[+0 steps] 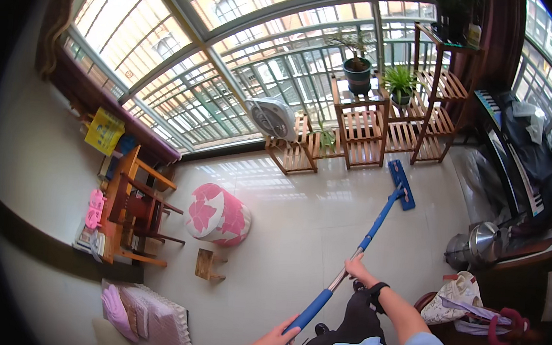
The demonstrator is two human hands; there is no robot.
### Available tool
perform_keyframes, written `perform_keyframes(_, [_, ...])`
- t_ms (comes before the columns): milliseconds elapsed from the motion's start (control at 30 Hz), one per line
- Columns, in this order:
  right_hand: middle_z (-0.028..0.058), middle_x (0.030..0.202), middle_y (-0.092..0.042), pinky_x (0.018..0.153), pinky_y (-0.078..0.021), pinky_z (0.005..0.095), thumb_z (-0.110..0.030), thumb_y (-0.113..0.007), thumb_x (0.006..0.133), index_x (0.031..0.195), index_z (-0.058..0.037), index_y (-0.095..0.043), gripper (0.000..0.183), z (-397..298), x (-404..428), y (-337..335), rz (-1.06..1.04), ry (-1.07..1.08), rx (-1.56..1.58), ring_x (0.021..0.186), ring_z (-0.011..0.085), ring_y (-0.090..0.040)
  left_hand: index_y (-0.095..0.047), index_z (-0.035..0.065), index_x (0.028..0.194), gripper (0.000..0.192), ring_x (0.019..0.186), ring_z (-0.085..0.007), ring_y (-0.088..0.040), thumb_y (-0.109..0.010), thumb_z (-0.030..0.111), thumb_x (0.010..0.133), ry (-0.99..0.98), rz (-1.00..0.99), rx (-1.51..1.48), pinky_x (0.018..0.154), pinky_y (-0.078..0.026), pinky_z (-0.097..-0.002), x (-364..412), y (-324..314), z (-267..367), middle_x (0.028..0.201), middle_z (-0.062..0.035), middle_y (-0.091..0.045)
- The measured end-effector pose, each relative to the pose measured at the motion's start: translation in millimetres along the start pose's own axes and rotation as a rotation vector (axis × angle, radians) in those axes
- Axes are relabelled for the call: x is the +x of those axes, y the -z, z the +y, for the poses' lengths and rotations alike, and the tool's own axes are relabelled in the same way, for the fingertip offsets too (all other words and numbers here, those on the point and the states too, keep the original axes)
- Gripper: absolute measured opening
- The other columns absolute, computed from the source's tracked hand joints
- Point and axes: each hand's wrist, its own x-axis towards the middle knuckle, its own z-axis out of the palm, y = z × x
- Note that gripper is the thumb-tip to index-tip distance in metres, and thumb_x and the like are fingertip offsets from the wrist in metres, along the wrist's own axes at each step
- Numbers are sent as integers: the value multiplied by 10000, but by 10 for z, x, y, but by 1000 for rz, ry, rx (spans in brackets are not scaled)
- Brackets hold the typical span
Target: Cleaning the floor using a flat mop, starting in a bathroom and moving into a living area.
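A flat mop with a blue head and a blue and metal pole lies slantwise across the view, its head on the pale tiled floor near the wooden plant stand. My left hand is closed around the blue grip at the pole's lower end. Farther up, my right hand holds the metal part of the pole. A dark band is on my right wrist. My dark trousers and shoes show just below the pole.
A slatted wooden plant stand with potted plants and a white fan stand along the window. Left are a pink and white round stool, a small wooden stool and a wooden desk. A keyboard and metal pots are right.
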Motion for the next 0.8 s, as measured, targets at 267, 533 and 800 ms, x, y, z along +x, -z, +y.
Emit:
perform_keyframes(267, [142,642,-568,472,-474,293,-249,-377,761,1140,100,222,790,-505,655,692,114,-32,-156,498,233,-547,-194,201,1264,468,395,-37,-277,-399,246,845,44,-53,-294,337,-242,-171,648,-33,840,646,-2,-389])
perform_keyframes(533, [202,693,-524,436,-481,351,-246,-342,777,1179,12,208,729,67,325,682,162,-23,135,503,270,-541,-79,235,1281,515,419,-53,-295,-367,268,855,69,-169,-261,356,-276,-187,691,-604,316,667,-12,-372])
perform_keyframes(800, [220,698,-499,417,-480,405,-203,-343,770,1178,-99,239,718,833,-147,-156,166,-106,269,492,309,-534,-107,259,1273,501,375,-54,-276,-377,276,851,114,-198,-386,321,-255,-192,37,-610,-741,632,-12,-378])
